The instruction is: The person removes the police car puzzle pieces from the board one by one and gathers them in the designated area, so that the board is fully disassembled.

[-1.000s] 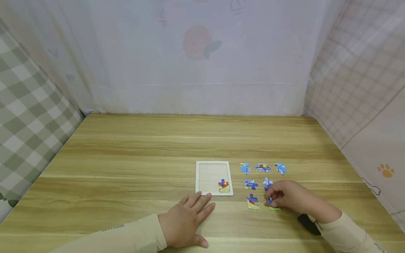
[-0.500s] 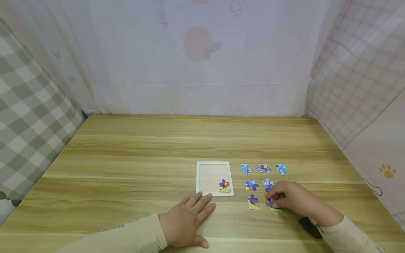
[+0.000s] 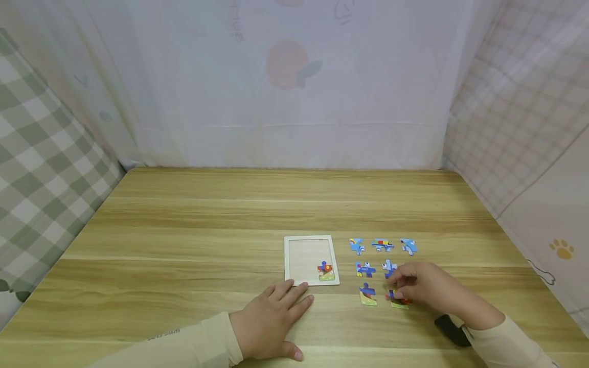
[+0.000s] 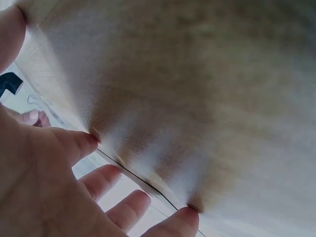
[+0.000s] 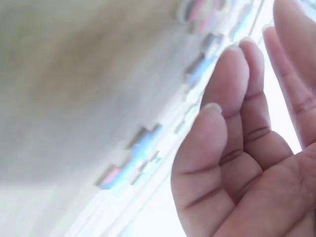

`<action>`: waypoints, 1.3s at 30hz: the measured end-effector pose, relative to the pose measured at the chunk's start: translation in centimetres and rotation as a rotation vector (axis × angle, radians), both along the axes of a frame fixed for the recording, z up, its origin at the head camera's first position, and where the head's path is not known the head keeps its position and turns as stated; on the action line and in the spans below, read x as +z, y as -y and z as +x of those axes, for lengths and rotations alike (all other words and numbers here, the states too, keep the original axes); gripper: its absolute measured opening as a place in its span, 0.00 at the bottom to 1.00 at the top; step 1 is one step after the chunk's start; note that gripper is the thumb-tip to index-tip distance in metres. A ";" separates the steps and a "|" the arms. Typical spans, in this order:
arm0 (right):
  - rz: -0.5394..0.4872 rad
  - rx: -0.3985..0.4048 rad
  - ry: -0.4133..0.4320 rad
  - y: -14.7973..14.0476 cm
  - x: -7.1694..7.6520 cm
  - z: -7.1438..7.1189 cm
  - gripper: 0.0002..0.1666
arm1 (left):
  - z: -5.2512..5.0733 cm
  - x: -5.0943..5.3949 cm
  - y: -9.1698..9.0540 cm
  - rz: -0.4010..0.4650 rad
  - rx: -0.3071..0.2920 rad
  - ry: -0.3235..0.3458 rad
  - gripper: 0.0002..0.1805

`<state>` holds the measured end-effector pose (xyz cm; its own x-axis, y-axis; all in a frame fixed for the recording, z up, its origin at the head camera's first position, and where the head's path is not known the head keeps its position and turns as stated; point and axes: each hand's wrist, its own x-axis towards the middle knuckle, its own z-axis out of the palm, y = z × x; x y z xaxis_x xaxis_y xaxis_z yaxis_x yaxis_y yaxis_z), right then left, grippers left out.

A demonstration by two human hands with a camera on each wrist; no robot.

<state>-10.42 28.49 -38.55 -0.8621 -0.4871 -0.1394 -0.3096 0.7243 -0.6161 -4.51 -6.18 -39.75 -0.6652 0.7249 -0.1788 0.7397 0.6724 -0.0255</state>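
In the head view my left hand point(image 3: 271, 321) lies spread with straight fingers, its fingertips at the near edge of a pale wooden puzzle frame point(image 3: 287, 260). One red, blue and green jigsaw piece point(image 3: 326, 271) sits in the frame's lower right corner. My right hand point(image 3: 421, 286) hovers with loosely curled fingers over the near right piece point(image 3: 400, 305), partly covering it. Nothing shows between the fingers in the right wrist view, where loose pieces point(image 5: 200, 66) look blurred. Partly behind the fingertips is a blue piece point(image 3: 389, 267).
Right of the frame, other jigsaw pieces lie in rows: a top row with a middle piece point(image 3: 383, 245), a blue piece point(image 3: 365, 269) and a near left piece point(image 3: 367, 294). A black wrist device point(image 3: 452, 329) hangs under the right wrist. Curtains enclose the wooden table point(image 3: 184, 230).
The right thumb has lifted slightly away from the near right piece, so more of that piece shows. The left hand keeps its place at the frame.
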 end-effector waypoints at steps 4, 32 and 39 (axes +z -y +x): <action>-0.005 0.005 -0.035 0.4 0.7 -0.1 0.10 | 0.1 -0.1 0.0 0.002 -0.004 -0.034 0.50; -0.077 0.046 -0.075 7.7 1.6 -2.7 0.11 | -5.7 0.7 1.5 0.209 0.326 0.048 0.40; -0.016 0.079 -0.096 9.6 1.1 -3.3 0.12 | -6.5 0.7 1.3 0.190 0.332 0.111 0.40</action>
